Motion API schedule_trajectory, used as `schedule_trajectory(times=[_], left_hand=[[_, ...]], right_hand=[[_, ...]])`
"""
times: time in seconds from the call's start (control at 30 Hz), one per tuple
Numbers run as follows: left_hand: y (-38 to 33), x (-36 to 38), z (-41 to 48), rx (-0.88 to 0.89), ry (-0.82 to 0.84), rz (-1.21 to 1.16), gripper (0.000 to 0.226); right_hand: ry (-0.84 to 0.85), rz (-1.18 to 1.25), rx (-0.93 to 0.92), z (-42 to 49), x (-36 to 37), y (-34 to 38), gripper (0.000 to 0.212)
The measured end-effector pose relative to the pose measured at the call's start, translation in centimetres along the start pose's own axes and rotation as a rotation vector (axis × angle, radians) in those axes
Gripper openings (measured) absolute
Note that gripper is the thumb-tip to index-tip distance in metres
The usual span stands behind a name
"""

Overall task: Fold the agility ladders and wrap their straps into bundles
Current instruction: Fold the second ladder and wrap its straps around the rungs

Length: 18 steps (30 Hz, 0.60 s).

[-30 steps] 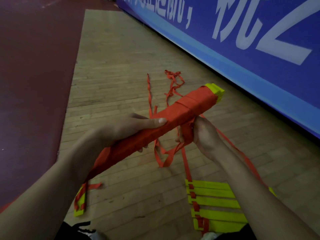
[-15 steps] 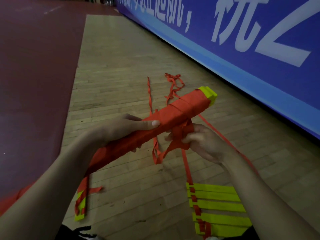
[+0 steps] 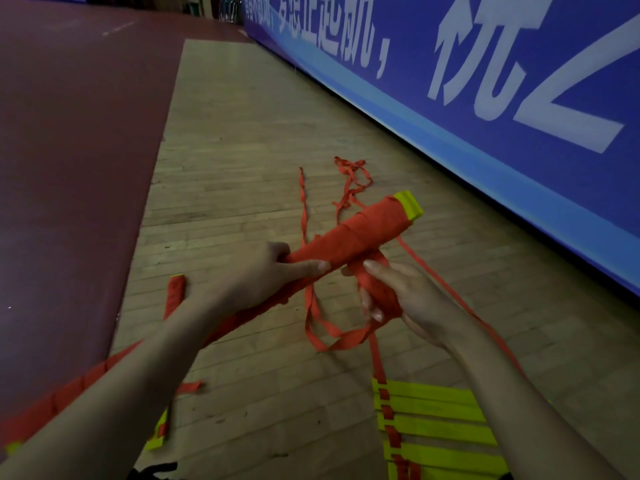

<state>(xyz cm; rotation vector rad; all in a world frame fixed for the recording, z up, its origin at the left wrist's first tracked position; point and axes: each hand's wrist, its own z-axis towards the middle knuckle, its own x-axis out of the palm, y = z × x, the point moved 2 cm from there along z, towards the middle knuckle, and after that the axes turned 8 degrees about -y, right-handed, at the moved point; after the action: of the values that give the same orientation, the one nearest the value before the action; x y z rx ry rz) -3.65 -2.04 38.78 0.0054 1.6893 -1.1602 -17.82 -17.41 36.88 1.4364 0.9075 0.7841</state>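
Since half a second ago the right hand [image 3: 408,296] has dropped down and away from the underside of the bundle [image 3: 356,233], and the red strap [image 3: 379,289] now lies as a wide band across its curled fingers, which grip it; the left hand [image 3: 263,275] has kept its place, fingers wrapped round the bundle's middle with the thumb stretched along the near side; the bundle is a folded agility ladder wound in red strap, held in the air between the two hands, slanting up and to the right, with yellow rung ends [image 3: 410,207] showing at its far tip; from the right hand a loose loop of strap hangs down and trails away over the wooden floor [image 3: 242,168]; a second ladder [image 3: 436,420] lies flat on the floor near the person, its yellow rungs stacked close together, below the right forearm; a blue banner [image 3: 485,98] with large white characters runs along the right side; dark red flooring [image 3: 69,133] borders the wood on the left.
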Motion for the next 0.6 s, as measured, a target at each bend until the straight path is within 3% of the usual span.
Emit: schedule_trajectory(times=[0.17, 0.23, 0.33, 0.47, 0.53, 0.6], left_hand=[[-0.6, 2.6, -0.5, 0.224, -0.207, 0.340, 0.048], [-1.1, 3.6, -0.6, 0.258, -0.265, 0.382, 0.050], [-1.5, 5.1, -0.8, 0.313, -0.298, 0.508, 0.046], [-1.2, 6.2, -1.3, 0.355, -0.281, 0.655, 0.049], [-0.9, 6.1, -1.3, 0.363, -0.255, 0.665, 0.052], [-0.7, 5.6, -1.0, 0.364, -0.199, 0.528, 0.055]], right_hand=[[-0.007, -0.014, -0.005, 0.0, 0.4, 0.0, 0.047], [-0.072, 0.021, 0.018, 0.4, 0.3, 0.2, 0.043], [-0.204, -0.064, 0.092, 0.7, 0.3, 0.2, 0.060], [-0.381, -0.092, 0.181, 0.5, 0.7, -1.2, 0.059], [-0.375, -0.002, 0.182, 0.4, 0.9, -1.7, 0.055], [-0.345, 0.066, 0.168, 0.4, 1.0, -1.5, 0.055]])
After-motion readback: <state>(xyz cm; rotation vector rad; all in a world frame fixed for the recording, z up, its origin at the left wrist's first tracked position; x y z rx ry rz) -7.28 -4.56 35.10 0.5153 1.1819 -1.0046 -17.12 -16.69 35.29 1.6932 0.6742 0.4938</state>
